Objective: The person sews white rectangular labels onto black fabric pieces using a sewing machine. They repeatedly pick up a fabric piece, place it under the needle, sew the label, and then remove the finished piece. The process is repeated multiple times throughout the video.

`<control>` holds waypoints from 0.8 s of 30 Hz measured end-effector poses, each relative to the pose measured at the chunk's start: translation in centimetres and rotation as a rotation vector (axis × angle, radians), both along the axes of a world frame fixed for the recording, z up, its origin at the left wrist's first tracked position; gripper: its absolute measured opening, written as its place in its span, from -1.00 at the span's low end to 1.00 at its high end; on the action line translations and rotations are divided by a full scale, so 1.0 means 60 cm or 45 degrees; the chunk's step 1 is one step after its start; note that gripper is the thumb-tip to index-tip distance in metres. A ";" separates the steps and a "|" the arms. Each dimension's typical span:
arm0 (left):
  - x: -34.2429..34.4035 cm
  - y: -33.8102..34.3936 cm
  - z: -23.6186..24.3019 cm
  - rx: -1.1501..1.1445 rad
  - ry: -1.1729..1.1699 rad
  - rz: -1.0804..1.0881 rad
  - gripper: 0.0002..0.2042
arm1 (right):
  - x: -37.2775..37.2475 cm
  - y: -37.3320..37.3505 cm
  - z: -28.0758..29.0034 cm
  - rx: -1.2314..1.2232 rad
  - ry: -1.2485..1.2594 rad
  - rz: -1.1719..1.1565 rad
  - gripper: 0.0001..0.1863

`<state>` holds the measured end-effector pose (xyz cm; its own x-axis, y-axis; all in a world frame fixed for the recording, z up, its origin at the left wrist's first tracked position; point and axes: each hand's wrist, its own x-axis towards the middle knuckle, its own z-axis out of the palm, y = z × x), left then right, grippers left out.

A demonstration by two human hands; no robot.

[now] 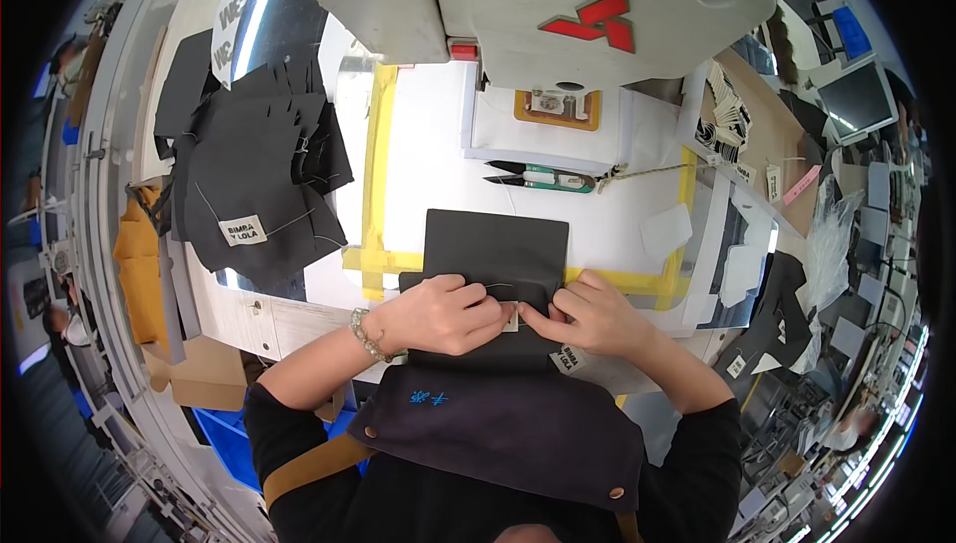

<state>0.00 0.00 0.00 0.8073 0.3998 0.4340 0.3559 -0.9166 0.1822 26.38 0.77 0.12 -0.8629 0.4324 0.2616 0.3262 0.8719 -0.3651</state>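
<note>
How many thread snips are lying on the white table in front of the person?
1. The thread snips, with a green handle, lie on the white table beyond the dark fabric piece that both hands hold. Others may be hidden under the fabric.

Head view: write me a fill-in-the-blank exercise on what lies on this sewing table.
1. Both hands, left hand and right hand, pinch a small white label at the near edge of a flat ____ fabric piece.
2. The green-handled thread snips lie ____ that piece, apart from it.
3. The yellow tape strips mark a frame on the ____ tabletop.

Missing words: black; beyond; white
</note>
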 end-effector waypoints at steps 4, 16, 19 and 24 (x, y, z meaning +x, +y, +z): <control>0.002 -0.003 -0.002 0.010 -0.027 0.007 -0.68 | 0.002 -0.001 0.002 -0.013 -0.002 0.005 -0.62; 0.002 -0.003 -0.003 0.007 -0.025 0.016 -0.70 | 0.001 -0.002 0.000 -0.021 -0.001 0.006 -0.61; 0.002 -0.001 -0.002 -0.001 -0.020 0.009 -0.70 | 0.000 -0.001 -0.001 0.012 0.001 0.004 -0.64; 0.003 0.001 -0.001 0.015 -0.023 0.001 -0.72 | -0.001 -0.001 0.000 -0.003 0.008 0.001 -0.64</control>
<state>0.16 0.03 -0.03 0.7991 0.3952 0.4531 0.3537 -0.9184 0.1774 26.33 0.72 0.13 -0.8616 0.4322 0.2663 0.3231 0.8715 -0.3690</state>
